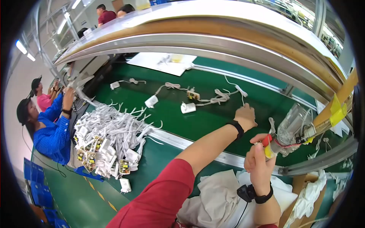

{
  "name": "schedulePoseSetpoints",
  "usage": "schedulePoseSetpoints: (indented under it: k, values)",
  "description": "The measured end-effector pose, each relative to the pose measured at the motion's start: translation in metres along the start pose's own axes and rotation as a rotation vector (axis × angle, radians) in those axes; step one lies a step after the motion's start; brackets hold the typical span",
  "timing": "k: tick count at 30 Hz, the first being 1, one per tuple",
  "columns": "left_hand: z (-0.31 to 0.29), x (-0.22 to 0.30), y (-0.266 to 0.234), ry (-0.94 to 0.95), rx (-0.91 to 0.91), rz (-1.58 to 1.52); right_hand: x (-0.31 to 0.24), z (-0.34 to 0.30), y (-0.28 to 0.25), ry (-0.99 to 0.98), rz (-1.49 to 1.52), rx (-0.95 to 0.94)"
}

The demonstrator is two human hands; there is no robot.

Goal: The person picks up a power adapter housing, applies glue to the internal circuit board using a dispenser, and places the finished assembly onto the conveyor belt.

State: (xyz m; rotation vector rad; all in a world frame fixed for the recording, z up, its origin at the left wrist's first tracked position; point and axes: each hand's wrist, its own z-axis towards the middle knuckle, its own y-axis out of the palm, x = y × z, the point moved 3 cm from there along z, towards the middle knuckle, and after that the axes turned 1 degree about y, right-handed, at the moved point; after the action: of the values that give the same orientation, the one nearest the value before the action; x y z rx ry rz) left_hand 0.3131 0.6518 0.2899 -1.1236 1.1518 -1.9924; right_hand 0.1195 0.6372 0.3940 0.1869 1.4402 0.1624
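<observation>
Two bare hands — left hand point(246, 117) toward three o'clock, right hand point(260, 162) toward four. Three white adapters point(188, 108) between ten o'clock and the centre, plus one circuit board point(193, 94) toward one. The heap point(110, 121) toward eight shows at least four boards point(124, 166) — its adapters overlap too much to count.

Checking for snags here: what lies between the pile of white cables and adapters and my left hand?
In the head view, a silver metal rail, crossed by some cable ends, then a bare stretch of green surface before the left hand.
</observation>
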Motion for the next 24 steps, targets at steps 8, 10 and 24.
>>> schedulePoseSetpoints:
  k: [8, 10, 24]
  values:
    - [-0.041, -0.035, -0.040, -0.010, -0.110, -0.608, -0.001, 0.010, 0.004, -0.043, -0.028, 0.036]
    - [-0.074, -0.035, -0.053, -0.181, -0.201, -1.053, -0.001, 0.010, 0.004, -0.052, -0.026, 0.042]
    - [-0.231, 0.004, -0.017, -0.356, -0.719, -1.875, 0.017, 0.015, -0.005, -0.072, -0.045, 0.061]
